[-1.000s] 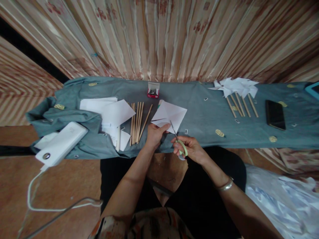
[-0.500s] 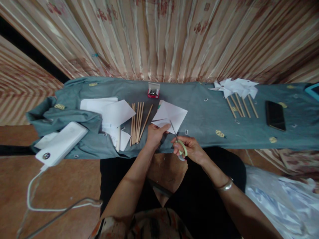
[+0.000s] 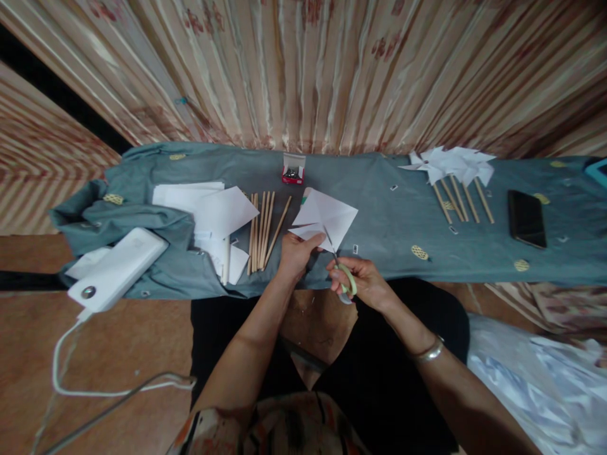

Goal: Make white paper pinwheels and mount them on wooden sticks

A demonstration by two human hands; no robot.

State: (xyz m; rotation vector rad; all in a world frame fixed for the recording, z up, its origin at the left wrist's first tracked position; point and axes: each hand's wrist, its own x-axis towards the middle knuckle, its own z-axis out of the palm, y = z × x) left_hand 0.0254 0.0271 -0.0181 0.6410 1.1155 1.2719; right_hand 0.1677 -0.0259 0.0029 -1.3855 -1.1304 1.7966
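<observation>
A square white sheet of paper (image 3: 334,212) lies cornerwise near the front edge of the cloth-covered table. My left hand (image 3: 296,253) pinches its near left side, thumb on top, beside a slit cut in from the left corner. Wrapped around the light green handles of the scissors (image 3: 349,281) is my right hand (image 3: 358,278). The blades point up and left and meet the paper at its lower right edge. Just left of the paper lie several wooden sticks (image 3: 263,234). Behind it stands a small red box (image 3: 293,174) with its lid up and shiny metal bits inside.
White paper sheets (image 3: 184,193) are piled left of the sticks, near a white power bank (image 3: 118,268) with a cable. Several paper pinwheels (image 3: 455,165) on sticks lie at the right, beside a black phone (image 3: 527,218). A pleated curtain (image 3: 322,76) hangs behind the table.
The slit at the paper's left corner gapes a little wider. Both hands keep nearly the same place and grip, and the whole view has shifted slightly.
</observation>
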